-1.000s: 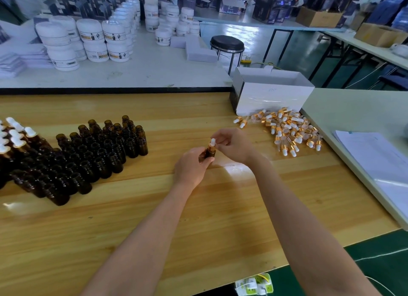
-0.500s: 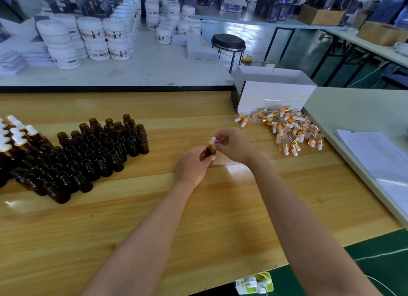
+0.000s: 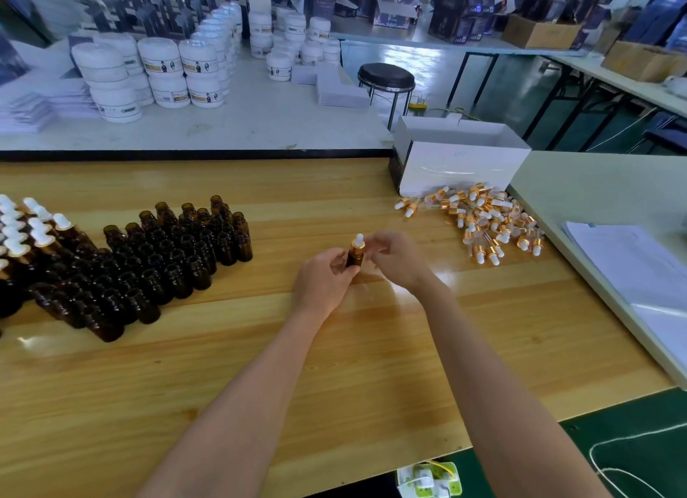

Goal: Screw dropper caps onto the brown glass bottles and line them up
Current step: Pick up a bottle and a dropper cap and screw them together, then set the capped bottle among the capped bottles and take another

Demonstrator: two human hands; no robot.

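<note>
Since it carries every part of the job, wooden table (image 3: 334, 367): work surface, with stock on the left, supplies on the right and the hands near the middle.
Open bottles (image 3: 160, 259): a dense block of brown glass bottles standing upright with bare necks, by far the larger share, so most of the capping looks undone.
White box (image 3: 461, 163): at the far right of the table, just behind the loose caps.
Dropper caps (image 3: 487, 222): a scattered pile lying on their sides, plenty left to fit.
Capped bottles (image 3: 26, 230): a small group with white bulbs at the left edge, beside the open block; partly out of view, so their count and how neatly they line up are unclear.
Left hand (image 3: 323, 282): fingers curled round the held bottle's body.
Right hand (image 3: 399, 261): fingertips blurred at the cap; whether they pinch it or have let go cannot be told.
Held bottle (image 3: 355, 258): upright between the hands, above the table's middle, well apart from both groups.
Fitted cap (image 3: 358, 242): seated on its neck, gold collar down; tightness unreadable, and placing in line remains.
</note>
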